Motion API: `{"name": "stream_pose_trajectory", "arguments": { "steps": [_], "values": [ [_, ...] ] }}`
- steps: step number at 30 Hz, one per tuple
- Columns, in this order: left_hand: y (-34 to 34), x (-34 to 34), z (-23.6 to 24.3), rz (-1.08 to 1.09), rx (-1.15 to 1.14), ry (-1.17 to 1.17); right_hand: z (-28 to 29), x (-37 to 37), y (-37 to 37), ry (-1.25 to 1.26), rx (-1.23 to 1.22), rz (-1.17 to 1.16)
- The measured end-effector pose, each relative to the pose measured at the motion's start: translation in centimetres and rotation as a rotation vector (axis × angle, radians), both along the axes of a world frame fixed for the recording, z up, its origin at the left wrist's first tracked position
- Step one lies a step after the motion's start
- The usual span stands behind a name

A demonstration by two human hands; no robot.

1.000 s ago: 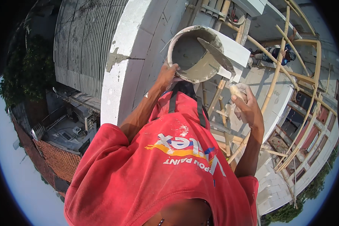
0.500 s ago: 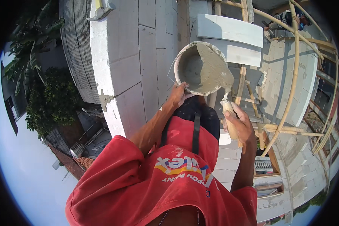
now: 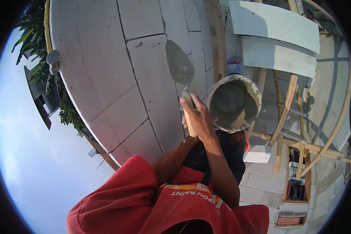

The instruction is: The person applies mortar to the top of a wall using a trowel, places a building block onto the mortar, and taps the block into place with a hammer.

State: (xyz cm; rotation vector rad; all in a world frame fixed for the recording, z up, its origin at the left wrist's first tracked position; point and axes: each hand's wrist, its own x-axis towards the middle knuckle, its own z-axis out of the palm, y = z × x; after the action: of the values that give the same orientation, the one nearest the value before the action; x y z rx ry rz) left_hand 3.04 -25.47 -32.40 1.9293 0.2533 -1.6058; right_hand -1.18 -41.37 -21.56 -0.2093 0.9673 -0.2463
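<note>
My right hand (image 3: 197, 117) is wrapped round the wooden handle of a trowel (image 3: 179, 64). The trowel's grey, leaf-shaped blade is in front of the pale block wall (image 3: 144, 62), pointing away from me. Beside that hand, to the right, is a round bucket (image 3: 257, 89) with grey mortar (image 3: 230, 97) inside and dried mortar on its rim. My left forearm (image 3: 175, 156) passes behind my right wrist toward the bucket. Most of the left hand is hidden; a fingertip shows at the bucket's near-left rim.
Two white blocks (image 3: 277, 25) lie at the far right on the scaffold. Bamboo poles (image 3: 341, 113) and wooden struts (image 3: 286, 105) cross the right side. A timber post (image 3: 215, 39) stands along the wall. Below right are a block wall and a window opening (image 3: 298, 175).
The trowel has left the bucket's right edge and crossed leftward to the block wall. My view has turned, with the wall filling more of it. The mortar sits lower in the bucket.
</note>
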Motion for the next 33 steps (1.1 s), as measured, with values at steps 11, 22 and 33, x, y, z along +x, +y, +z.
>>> {"name": "stream_pose_trajectory", "arguments": {
  "steps": [11, 22, 33],
  "values": [
    [-3.2, 1.7, 2.6, 0.051, -0.030, 0.176, 2.7, 8.5, 2.7, 0.204, -0.759, -0.155],
    [-4.3, 3.1, 0.7, 0.035, 0.092, 0.098, -0.3, 3.9, -6.1, 0.066, -0.066, 0.095],
    [-13.6, 4.6, 1.8, -0.034, 0.151, -0.098, -1.5, -13.5, -2.3, 0.600, -0.178, 0.245]
  ]
}}
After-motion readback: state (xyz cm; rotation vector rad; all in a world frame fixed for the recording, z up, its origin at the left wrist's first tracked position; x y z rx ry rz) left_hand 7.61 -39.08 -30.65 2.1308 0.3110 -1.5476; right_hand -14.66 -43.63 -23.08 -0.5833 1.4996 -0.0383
